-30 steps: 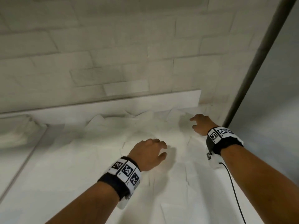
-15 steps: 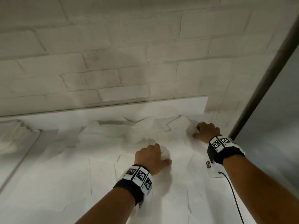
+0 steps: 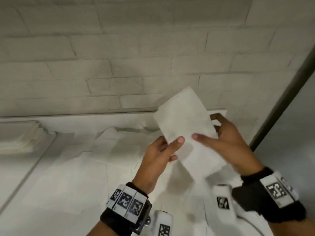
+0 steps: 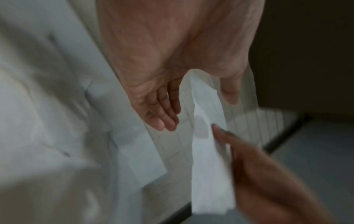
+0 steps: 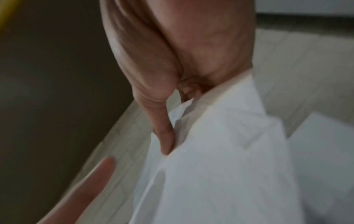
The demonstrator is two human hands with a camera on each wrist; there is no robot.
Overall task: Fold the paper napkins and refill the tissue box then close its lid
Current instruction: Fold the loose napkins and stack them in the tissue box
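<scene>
Above the table (image 3: 51,184), both hands pinch 1 napkin (image 3: 184,123).

Ahead of you a pale brick wall (image 3: 119,57) fills the upper part of the head view, with a white ledge (image 3: 85,122) running along its foot. To your right a dark post (image 3: 279,106) slants up beside a grey panel (image 3: 293,133). A thin cable (image 3: 252,223), possibly white, curves at the bottom right.

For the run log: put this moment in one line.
left hand: pinches napkin | right hand: pinches napkin | paper napkin: lifted above loose napkins | stage: folding | tissue box: not visible
</scene>
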